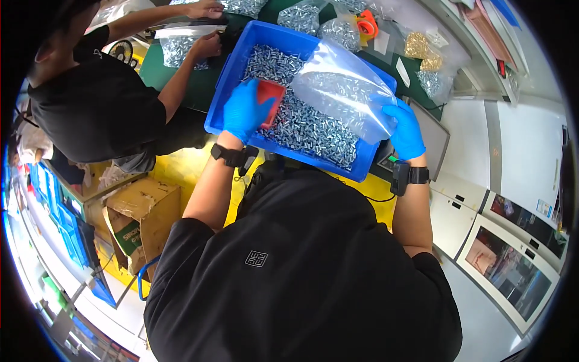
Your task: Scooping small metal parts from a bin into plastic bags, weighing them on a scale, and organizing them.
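A large blue plastic bin [313,161] stands before me, its bottom covered with small silvery cylindrical metal parts [322,134]. Over its left side, my left hand [242,114], in a blue glove, is closed on a small red plastic tray [272,95] among the parts; what the tray holds is hard to make out. At the bin's right edge my right hand [405,128], also gloved in blue, grips a clear plastic bag [335,81]. The bag stretches leftward over the parts and looks flat, with light glaring off it. Some of the right fingers are behind the film.
At the left, a co-worker [99,105] handles a bag of metal parts [176,51] on the green table [155,75]. More filled bags [298,18], an orange tape dispenser [367,25] and bags of gold-coloured parts [416,45] lie beyond the bin. An open cardboard box [145,205] stands lower left.
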The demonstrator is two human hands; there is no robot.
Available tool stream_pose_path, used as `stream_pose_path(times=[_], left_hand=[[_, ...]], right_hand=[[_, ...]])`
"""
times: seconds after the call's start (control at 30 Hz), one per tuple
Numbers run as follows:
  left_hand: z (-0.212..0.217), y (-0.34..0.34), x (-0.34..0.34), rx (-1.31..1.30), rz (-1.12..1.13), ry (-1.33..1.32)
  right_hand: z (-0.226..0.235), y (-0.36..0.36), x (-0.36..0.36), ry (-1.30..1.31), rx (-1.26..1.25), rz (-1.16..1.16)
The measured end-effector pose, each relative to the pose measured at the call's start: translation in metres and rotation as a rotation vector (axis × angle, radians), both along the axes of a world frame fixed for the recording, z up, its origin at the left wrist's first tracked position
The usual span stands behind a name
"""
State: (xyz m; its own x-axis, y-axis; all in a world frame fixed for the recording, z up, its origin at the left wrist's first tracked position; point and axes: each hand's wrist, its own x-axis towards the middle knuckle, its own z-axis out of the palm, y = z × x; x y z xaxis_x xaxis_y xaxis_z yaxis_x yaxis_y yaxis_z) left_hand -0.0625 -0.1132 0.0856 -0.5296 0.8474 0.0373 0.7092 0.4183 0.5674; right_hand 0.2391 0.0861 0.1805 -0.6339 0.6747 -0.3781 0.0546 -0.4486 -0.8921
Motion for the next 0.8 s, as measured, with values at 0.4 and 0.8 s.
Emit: stream_pose_path(times=[0.4, 0.8], left_hand=[[0.016, 0.071, 0.050, 0.287, -0.039, -1.350], [-0.043, 0.071, 0.051, 0.119, -0.081, -1.547]], right_hand=[[0.013, -0.009, 0.037, 0.124, -0.042, -0.022], [0.004, -0.021, 0.044, -0.207, 0.244, 0.165]])
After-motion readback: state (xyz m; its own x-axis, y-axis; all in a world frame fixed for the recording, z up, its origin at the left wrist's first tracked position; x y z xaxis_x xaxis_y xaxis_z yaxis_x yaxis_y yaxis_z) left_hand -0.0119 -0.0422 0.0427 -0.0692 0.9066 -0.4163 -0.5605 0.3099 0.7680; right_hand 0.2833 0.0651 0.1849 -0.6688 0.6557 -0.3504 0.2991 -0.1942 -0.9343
